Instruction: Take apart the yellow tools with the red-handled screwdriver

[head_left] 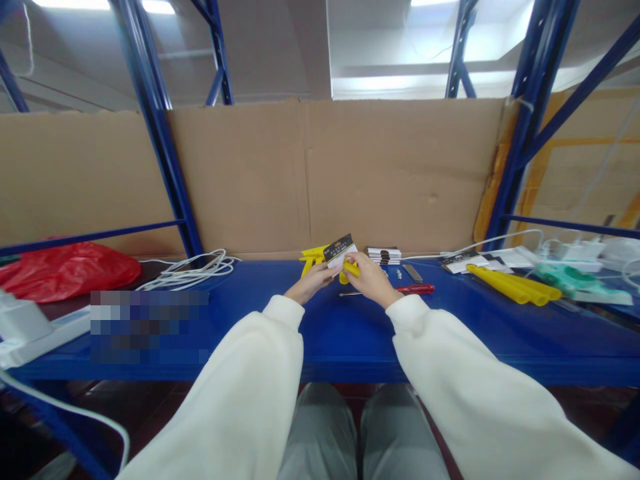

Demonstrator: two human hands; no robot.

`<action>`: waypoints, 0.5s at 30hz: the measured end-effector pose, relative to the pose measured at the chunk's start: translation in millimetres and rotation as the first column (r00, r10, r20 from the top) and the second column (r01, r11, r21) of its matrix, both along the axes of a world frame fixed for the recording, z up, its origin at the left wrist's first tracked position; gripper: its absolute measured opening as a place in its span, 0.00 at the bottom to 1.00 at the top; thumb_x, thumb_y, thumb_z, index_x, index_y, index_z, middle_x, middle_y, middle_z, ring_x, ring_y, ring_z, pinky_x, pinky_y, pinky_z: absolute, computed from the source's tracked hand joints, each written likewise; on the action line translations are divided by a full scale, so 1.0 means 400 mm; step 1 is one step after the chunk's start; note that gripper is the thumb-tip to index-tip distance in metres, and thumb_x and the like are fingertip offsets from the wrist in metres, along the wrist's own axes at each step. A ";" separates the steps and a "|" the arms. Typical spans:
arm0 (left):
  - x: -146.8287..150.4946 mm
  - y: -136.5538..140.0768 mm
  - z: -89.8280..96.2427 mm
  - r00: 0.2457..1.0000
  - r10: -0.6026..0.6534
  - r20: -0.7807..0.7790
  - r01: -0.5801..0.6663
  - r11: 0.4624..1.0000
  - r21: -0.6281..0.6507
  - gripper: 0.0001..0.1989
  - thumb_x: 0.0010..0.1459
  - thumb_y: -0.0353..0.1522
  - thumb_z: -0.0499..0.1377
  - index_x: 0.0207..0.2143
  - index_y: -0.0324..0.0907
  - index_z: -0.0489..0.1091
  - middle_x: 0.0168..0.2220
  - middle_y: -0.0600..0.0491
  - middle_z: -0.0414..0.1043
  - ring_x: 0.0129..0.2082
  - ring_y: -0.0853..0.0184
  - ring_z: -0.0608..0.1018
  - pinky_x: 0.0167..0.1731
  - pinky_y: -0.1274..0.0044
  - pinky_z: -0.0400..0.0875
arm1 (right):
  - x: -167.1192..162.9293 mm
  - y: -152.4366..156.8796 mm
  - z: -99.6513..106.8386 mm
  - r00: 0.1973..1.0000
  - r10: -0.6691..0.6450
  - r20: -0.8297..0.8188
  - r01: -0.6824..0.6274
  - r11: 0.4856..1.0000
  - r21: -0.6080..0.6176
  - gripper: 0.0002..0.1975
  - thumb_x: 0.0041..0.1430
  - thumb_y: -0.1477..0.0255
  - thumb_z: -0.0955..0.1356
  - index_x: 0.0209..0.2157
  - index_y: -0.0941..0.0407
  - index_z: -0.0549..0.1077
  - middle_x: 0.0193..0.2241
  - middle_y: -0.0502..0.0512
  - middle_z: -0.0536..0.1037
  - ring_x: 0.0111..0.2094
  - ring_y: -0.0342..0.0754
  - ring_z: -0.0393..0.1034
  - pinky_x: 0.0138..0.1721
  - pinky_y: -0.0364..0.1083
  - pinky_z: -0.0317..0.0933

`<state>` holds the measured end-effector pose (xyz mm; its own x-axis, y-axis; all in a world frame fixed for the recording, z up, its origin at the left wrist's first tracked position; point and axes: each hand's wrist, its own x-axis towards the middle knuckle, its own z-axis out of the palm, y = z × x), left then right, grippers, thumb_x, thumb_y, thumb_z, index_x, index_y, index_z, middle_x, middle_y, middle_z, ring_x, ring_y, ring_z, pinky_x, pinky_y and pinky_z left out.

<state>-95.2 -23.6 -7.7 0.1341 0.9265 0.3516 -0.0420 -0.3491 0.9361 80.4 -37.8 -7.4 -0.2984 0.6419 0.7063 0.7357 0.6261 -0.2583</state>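
In the middle of the blue bench, my left hand is closed on a black-and-white printed card, held tilted. My right hand is closed around a short yellow plastic piece, right against the card's lower edge. Its exact shape is partly hidden by my fingers. Yellow plastic parts lie behind my left hand. Beneath my right hand is a screwdriver with a red handle, its shaft pointing left. Small metal bits and a flat grey strip lie just beyond it.
A stack of printed cards stands by the cardboard wall. To the right lie yellow tubes, loose cards and a green-and-white item. At left are a coiled white cable, a red plastic bag and a power strip.
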 end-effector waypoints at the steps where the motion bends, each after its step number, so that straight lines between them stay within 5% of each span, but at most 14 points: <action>1: 0.000 -0.001 0.002 0.999 -0.052 0.003 0.052 0.996 -0.066 0.12 0.47 0.36 0.71 0.35 0.41 0.80 0.37 0.45 0.80 0.42 0.57 0.81 0.39 0.71 0.76 | -0.001 -0.002 0.000 1.000 0.016 -0.003 -0.016 1.000 0.006 0.19 0.60 0.73 0.65 0.53 0.59 0.70 0.50 0.66 0.76 0.51 0.56 0.72 0.52 0.53 0.65; 4: -0.001 0.000 0.011 0.995 -0.076 0.063 0.083 0.989 -0.123 0.11 0.49 0.35 0.70 0.34 0.39 0.79 0.36 0.46 0.80 0.41 0.59 0.81 0.38 0.74 0.75 | -0.003 -0.002 0.001 0.995 0.071 -0.071 -0.070 0.997 0.009 0.19 0.61 0.71 0.65 0.53 0.58 0.69 0.47 0.64 0.76 0.49 0.55 0.73 0.50 0.53 0.66; 10: 0.001 0.004 0.023 0.982 0.078 0.171 -0.062 0.994 -0.095 0.12 0.46 0.38 0.69 0.31 0.39 0.75 0.31 0.48 0.80 0.36 0.59 0.82 0.36 0.72 0.75 | 0.004 0.033 -0.002 0.910 0.040 -0.413 -0.075 0.995 -0.069 0.18 0.67 0.64 0.61 0.53 0.57 0.68 0.50 0.65 0.76 0.48 0.52 0.73 0.46 0.51 0.69; 15: -0.001 -0.001 0.026 0.977 0.120 0.178 -0.104 0.990 -0.094 0.14 0.45 0.40 0.68 0.29 0.39 0.74 0.28 0.48 0.79 0.34 0.58 0.82 0.33 0.71 0.76 | -0.002 0.050 -0.002 0.785 0.034 -0.619 -0.242 0.936 -0.255 0.10 0.62 0.67 0.66 0.44 0.54 0.71 0.42 0.56 0.79 0.30 0.44 0.74 0.31 0.44 0.70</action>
